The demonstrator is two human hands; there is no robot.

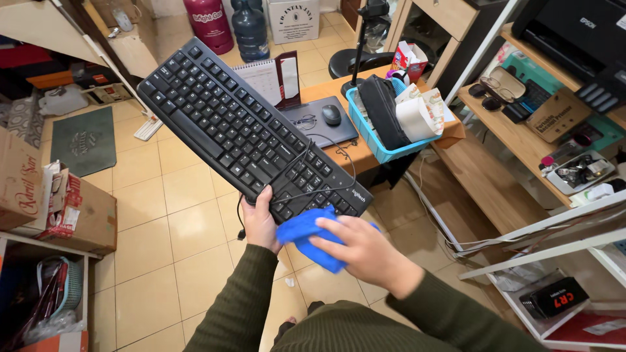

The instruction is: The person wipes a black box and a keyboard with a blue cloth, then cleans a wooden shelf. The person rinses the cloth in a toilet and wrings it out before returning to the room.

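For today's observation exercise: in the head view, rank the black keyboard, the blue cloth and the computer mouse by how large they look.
1. Black keyboard, held up near the camera
2. Blue cloth, partly under the right hand
3. Computer mouse, farther away, so its smallness is partly distance

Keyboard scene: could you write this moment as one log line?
left hand: holds black keyboard tilted | right hand: presses blue cloth on its near end

open tiled floor [163, 215] left; desk [339, 153] and shelves [515, 140] crowd the right
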